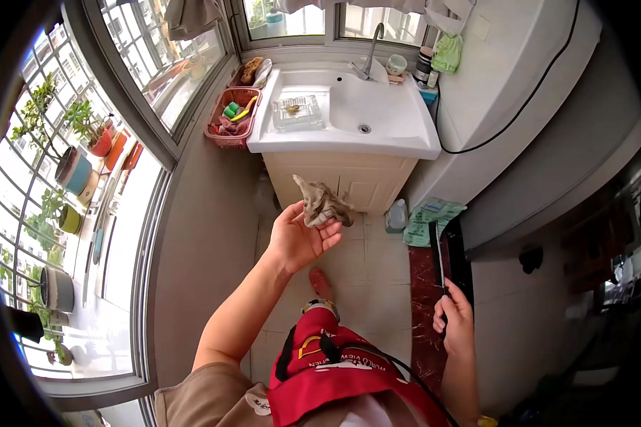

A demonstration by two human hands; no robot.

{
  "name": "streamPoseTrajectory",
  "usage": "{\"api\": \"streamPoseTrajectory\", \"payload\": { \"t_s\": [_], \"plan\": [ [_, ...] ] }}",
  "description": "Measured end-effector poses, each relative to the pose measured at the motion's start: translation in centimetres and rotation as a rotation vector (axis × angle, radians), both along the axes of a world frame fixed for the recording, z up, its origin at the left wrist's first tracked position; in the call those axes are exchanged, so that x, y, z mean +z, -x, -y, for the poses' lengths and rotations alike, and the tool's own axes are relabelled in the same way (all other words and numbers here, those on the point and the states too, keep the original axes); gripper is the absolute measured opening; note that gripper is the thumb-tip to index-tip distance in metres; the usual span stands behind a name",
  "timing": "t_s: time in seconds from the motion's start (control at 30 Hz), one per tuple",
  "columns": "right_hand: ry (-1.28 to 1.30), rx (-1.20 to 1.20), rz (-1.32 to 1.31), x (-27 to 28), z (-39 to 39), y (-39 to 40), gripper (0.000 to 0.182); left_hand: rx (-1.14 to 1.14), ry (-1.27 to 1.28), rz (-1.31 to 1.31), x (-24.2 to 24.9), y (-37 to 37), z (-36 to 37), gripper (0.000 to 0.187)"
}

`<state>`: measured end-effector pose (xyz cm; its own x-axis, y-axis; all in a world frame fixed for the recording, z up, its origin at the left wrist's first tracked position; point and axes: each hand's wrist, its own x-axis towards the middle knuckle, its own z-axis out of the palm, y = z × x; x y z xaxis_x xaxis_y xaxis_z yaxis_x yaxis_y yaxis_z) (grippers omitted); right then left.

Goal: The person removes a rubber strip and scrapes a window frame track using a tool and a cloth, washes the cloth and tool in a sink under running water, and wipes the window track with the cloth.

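Observation:
My left hand (297,240) is raised in front of the washbasin cabinet, palm up. A crumpled grey-beige rag (325,205) lies across its curled fingers, with the thumb against it. On the right, my right hand (456,317) is wrapped round the black handle of a knife (438,256). Its long, narrow blade points away from me, towards a green plastic bag on the floor. Rag and knife are well apart. Ahead stands a white washbasin (384,107), with a clear ridged soap tray (297,114) on its left ledge.
A pink basket (229,132) of cloths and brushes sits left of the basin. A jug of liquid (397,215) and the green bag (431,213) stand by the right wall. Potted plants (71,171) line the window ledge. A black cable (513,135) hangs along the right wall.

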<state>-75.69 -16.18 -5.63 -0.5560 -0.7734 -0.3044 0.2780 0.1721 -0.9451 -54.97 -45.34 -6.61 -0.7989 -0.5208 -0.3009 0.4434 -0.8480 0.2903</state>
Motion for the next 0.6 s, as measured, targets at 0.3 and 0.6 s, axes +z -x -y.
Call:
{"api": "streamPoseTrajectory", "payload": {
  "t_s": [0.3,0.6],
  "plan": [
    [-0.044,-0.333,0.01,1.3,11.9,8.0,0.039,-0.218,0.608,0.486,-2.9,19.2,21.5,0.036],
    [-0.08,-0.088,0.354,-1.2,26.2,17.6,0.027,-0.14,1.284,0.974,-9.4,33.7,41.5,0.026]
  ]
}}
